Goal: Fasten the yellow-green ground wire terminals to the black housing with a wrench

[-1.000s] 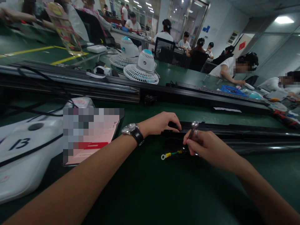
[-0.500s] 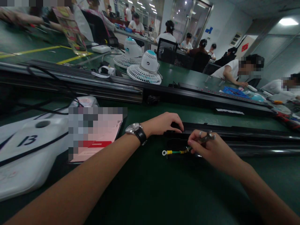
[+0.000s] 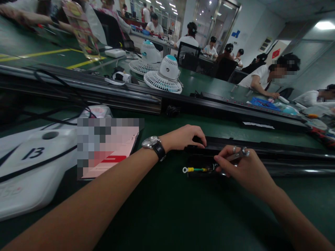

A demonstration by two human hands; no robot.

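Our left hand (image 3: 187,136) grips the left end of the black rail (image 3: 274,150), fingers curled over it. The wire (image 3: 196,169) runs parallel to the near edge of the desk (image 3: 167,209) (ring tip leftward), just left of our right hand (image 3: 242,169), which is clenched around a small wrench (image 3: 239,154).

Spanner (image 3: 240,154): working end hidden within right hand (image 3: 246,172). Booklet (image 3: 112,153), 9 o'clock of left hand (image 3: 183,137): print blurred. White housing (image 3: 34,174) marked 13: cut by left edge.
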